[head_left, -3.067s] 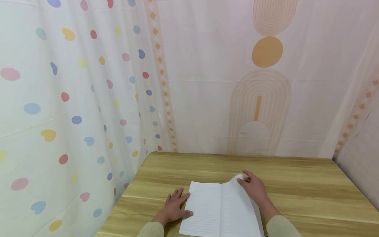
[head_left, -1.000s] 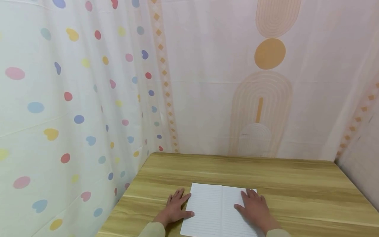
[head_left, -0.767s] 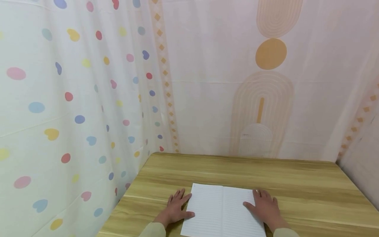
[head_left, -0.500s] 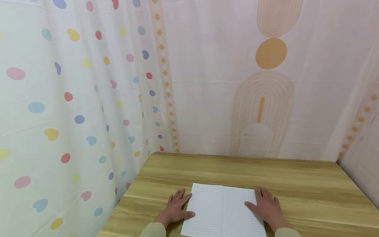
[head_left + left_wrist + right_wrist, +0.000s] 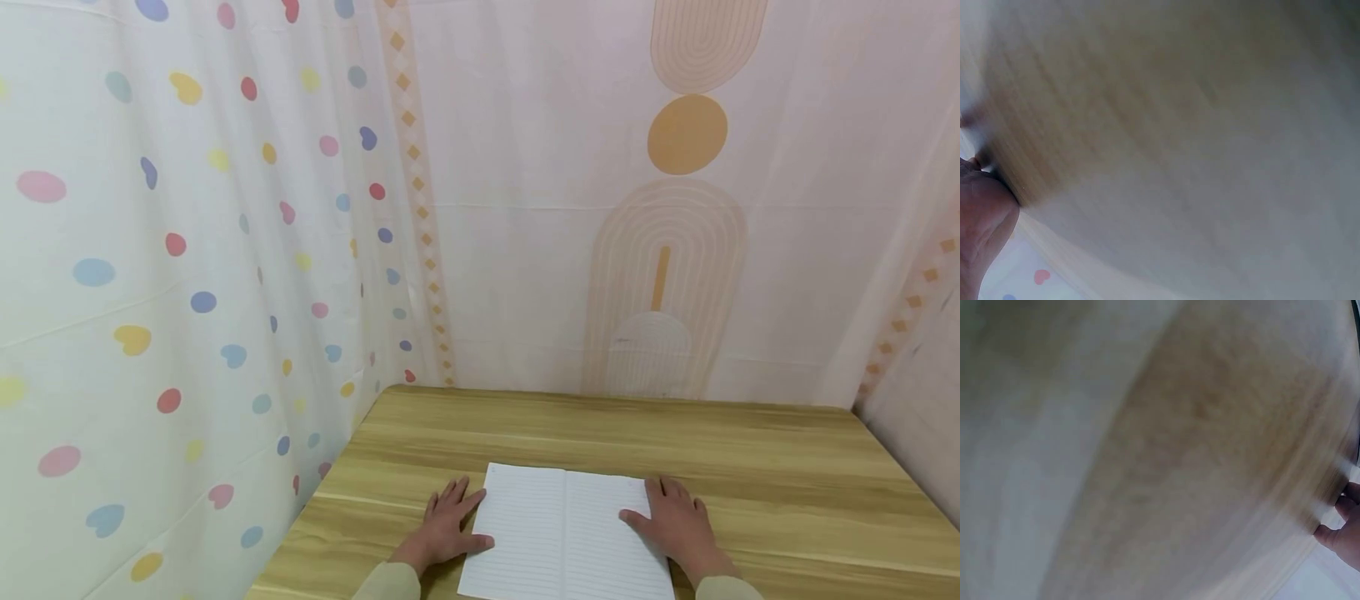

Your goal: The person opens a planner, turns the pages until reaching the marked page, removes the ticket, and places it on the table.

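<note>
An open notebook (image 5: 551,533) with blank ruled pages lies flat on the wooden table in the head view, its lower edge cut off by the frame. My left hand (image 5: 446,527) rests at the notebook's left edge, fingers spread on the table and thumb on the page. At the opposite edge, my right hand (image 5: 677,525) lies with its thumb on the right page and its fingers along the page's outer side. Each wrist view catches only part of a hand: the left hand (image 5: 985,215) at the left border, the right hand (image 5: 1344,528) at the right border.
The wood-grain table (image 5: 780,475) stretches out around the notebook. Behind it hangs a pale curtain (image 5: 517,275) with arch patterns. A curtain with coloured dots (image 5: 225,275) runs along the left side. Table surface fills both wrist views, blurred.
Earlier the right hand pinched the lifted top corner of the right page; the page then came down flat. That hand slid right across it to the outer edge. The left hand stayed put.
</note>
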